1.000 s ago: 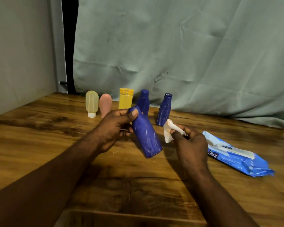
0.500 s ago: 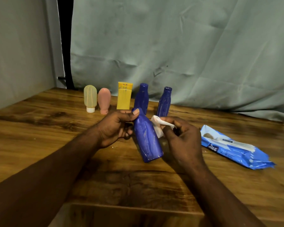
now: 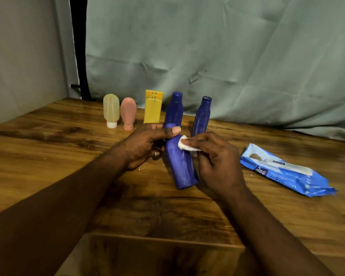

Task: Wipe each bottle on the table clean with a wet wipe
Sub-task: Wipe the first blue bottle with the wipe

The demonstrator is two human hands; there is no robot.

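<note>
The left hand (image 3: 145, 145) grips the blue bottle (image 3: 180, 166) near its cap, its long axis tilted, base toward the camera. The right hand (image 3: 217, 164) pinches a wet wipe (image 3: 184, 143) against the bottle's side.

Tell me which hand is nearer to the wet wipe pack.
Right. The right hand lies beside the wet wipe pack, pressing a wipe to the held blue bottle; the left hand grips that bottle's top, farther away.
</note>
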